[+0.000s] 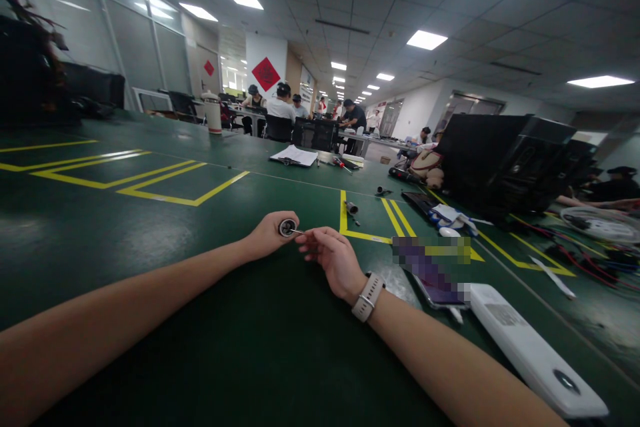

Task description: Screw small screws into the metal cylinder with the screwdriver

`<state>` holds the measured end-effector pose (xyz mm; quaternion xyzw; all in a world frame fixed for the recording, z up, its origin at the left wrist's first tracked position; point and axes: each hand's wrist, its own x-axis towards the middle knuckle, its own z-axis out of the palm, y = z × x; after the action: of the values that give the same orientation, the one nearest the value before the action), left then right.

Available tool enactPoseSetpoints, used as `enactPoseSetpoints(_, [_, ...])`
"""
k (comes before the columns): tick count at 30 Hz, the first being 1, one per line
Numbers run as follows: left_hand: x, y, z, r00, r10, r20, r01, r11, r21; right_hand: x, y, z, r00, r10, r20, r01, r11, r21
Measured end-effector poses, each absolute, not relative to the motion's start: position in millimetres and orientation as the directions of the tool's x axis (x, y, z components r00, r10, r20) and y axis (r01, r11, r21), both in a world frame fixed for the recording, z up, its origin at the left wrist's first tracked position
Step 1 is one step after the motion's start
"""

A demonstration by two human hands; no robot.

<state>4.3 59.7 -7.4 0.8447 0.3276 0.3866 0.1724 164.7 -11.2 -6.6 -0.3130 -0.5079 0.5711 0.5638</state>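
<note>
My left hand (pixel 273 235) is closed round a short cylindrical part (pixel 287 227), its open end turned toward me. That end has a silvery rim and a dark inside with small details I cannot make out. From the right, my right hand (pixel 331 259) pinches a thin metal rod-like tool (pixel 298 232), whose tip reaches the face of the cylindrical part. Most of the tool is hidden by the fingers, so its kind is unclear. Beyond my hands, a metal cylindrical piece (pixel 352 208) lies on the green table (pixel 210 320) by yellow tape, with a tiny piece (pixel 357 221) beside it.
At my right are a phone (pixel 435 287) with a cable and a white oblong device (pixel 535 347). Farther off lie a clipboard with paper (pixel 294 155), a red screwdriver (pixel 341 163) and a black computer case (pixel 500 160). A white bottle (pixel 213 115) stands left. People sit beyond.
</note>
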Motion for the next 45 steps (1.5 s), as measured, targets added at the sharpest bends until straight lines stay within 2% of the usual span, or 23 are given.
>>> enactPoseSetpoints(9, [5.3,60.2,-7.2,0.454,0.702,0.549,0.516,-0.709,0.48,162.0,-13.0,-10.0,-0.041,0.971,0.234,-0.29,0.212,-0.933])
enactPoseSetpoints(13, [4.8,59.4,-6.7,0.453,0.696,0.557,0.525,-0.713,0.465,163.5,-11.5,-8.4,-0.056,0.979,0.197,-0.31,0.17,-0.935])
enactPoseSetpoints(20, [3.4,63.4,-10.7,0.488,0.675,0.554,0.448,-0.738,0.505,167.9,-9.1,-3.6,-0.126,0.983,0.131,-0.382,0.074,-0.921])
enactPoseSetpoints(29, [4.5,60.1,-8.2,0.47,0.687,0.555,0.495,-0.725,0.479,165.5,-11.0,-9.2,-0.029,0.977,0.213,-0.348,0.19,-0.918])
enactPoseSetpoints(40, [4.3,57.9,-4.5,0.521,0.663,0.538,0.467,-0.749,0.47,167.9,-8.3,-5.4,-0.111,0.984,0.136,-0.385,0.084,-0.919])
enactPoseSetpoints(45, [4.5,59.3,-6.5,0.522,0.664,0.536,0.483,-0.748,0.455,166.7,-9.8,-7.0,-0.059,0.982,0.179,-0.378,0.144,-0.914])
